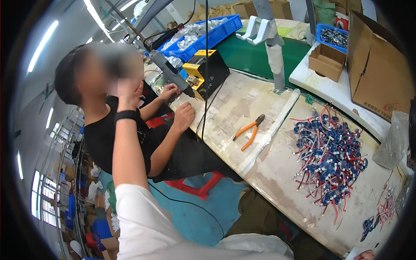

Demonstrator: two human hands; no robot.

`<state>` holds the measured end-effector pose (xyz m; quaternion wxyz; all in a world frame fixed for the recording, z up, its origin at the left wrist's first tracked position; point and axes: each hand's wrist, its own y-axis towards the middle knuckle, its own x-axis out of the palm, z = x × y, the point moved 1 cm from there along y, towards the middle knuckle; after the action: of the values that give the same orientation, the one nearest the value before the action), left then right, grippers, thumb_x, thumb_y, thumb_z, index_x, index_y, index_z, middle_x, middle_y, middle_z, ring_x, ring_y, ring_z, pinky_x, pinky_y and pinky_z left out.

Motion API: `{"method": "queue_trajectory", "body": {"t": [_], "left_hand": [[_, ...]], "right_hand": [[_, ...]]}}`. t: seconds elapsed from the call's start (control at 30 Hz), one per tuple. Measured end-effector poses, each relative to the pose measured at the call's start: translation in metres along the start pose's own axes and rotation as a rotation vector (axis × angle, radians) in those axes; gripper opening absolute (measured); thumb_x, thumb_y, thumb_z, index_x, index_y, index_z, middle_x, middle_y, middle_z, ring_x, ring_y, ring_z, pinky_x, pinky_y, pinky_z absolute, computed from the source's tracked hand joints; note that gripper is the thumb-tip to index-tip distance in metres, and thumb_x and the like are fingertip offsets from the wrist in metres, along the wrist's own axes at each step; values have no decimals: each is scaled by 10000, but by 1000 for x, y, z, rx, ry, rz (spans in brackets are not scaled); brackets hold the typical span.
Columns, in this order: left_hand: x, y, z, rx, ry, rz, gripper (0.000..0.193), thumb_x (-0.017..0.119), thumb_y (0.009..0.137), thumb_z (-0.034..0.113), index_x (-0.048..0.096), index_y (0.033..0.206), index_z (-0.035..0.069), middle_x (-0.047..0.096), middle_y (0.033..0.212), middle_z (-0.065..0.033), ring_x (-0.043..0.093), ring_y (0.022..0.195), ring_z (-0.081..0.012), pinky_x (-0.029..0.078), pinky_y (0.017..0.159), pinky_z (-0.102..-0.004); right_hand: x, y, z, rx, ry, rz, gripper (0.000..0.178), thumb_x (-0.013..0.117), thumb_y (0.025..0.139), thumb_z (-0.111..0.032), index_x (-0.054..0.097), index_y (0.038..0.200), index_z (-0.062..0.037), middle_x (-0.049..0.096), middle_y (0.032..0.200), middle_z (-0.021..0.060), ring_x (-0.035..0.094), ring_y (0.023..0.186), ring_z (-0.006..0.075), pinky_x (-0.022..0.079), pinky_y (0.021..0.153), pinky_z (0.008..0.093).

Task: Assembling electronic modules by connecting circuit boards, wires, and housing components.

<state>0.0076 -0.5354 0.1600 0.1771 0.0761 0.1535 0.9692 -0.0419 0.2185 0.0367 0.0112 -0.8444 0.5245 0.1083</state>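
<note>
**Raised left hand, wire bundles lying apart on the counter**

The person's left hand (125, 93) is lifted high in front of the camera, a black wristband (127, 115) just below it and a white sleeve (143, 221) lower down; the hand sits against the blurred area, so I cannot tell whether its fingers are apart or closed, and nothing shows in it. Only a sliver of the right hand (366, 255) appears at the lower edge (its state cannot be told either). The raised forearm covers part of a seated co-worker in black (104, 134), whose two hands rest on the counter (268, 173), one gripping a hanging grey power screwdriver (171, 73). Beside that stands a yellow and black box (206, 69). Orange-handled pliers (249, 130) lie mid-counter, well apart from both of the wearer's hands. Further right spreads a pile of blue boards with red and white wires (331, 156), with a smaller cluster (381, 212) near the right hand. Beyond stand a blue bin (225, 28) and cardboard boxes (377, 69).
</note>
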Motion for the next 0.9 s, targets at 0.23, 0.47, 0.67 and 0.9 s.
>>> {"method": "queue_trajectory", "body": {"t": [0.23, 0.47, 0.67, 0.9], "left_hand": [[85, -216, -11, 496, 529, -563, 188, 572, 734, 29, 587, 920, 12, 585, 724, -74, 584, 664, -129, 456, 584, -250], [122, -348, 26, 404, -103, -1271, 206, 636, 718, 8, 616, 922, -13, 603, 843, -117, 590, 702, -218, 470, 598, -274], [200, -451, -23, -648, -461, -1484, 240, 547, 821, 79, 524, 1048, 6, 558, 896, -45, 534, 727, -69, 467, 635, -212], [211, -479, -39, -695, -294, -1343, 205, 538, 811, 38, 531, 1012, -4, 586, 831, -67, 568, 727, -106, 498, 651, -237]], "right_hand": [[38, 0, 19, 130, 122, 165, 107, 541, 789, 25, 543, 894, 47, 571, 801, 124, 513, 618, 137, 425, 575, 235], [36, -1, 34, 197, 113, 300, 119, 510, 830, -30, 549, 905, 53, 561, 861, 86, 497, 711, 116, 398, 621, 207], [49, -2, 36, -5, 2, 442, 78, 523, 823, -114, 547, 794, -46, 451, 648, -23, 378, 501, 45, 286, 457, 164], [69, 47, 18, 138, 38, 185, 92, 597, 724, -12, 579, 813, -9, 534, 707, 17, 465, 608, 69, 375, 549, 203]]}}
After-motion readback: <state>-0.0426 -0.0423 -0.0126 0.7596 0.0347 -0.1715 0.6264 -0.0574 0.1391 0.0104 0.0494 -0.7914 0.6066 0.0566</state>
